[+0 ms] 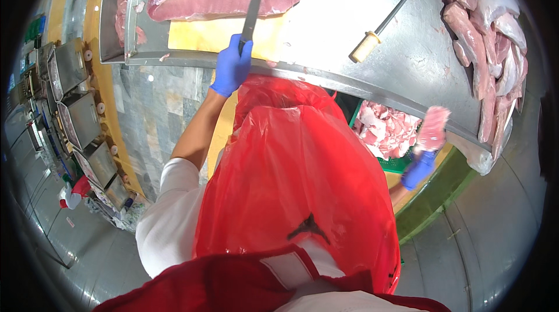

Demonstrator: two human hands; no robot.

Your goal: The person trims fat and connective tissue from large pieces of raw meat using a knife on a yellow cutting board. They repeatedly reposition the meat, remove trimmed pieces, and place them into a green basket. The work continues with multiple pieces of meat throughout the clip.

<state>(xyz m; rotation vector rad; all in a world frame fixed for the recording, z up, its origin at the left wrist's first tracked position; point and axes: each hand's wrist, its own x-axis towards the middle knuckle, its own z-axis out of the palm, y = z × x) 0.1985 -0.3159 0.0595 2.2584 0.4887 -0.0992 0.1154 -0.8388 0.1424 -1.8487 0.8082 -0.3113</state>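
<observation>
My left hand, in a blue glove, is closed round the handle of a long knife, its blade pointing to the far side. Beneath and beyond the blade lies a long pink meat loin on a yellow cutting board. Off to the right, my right hand, also blue-gloved, grips a piece of meat that is smeared by motion. It is beside a green crate full of meat trimmings, below the table's near edge.
A sharpening steel with a pale handle rests on the metal table. Large meat cuts are heaped at the right end. A metal bin with meat stands at the left. Metal carts line the far left.
</observation>
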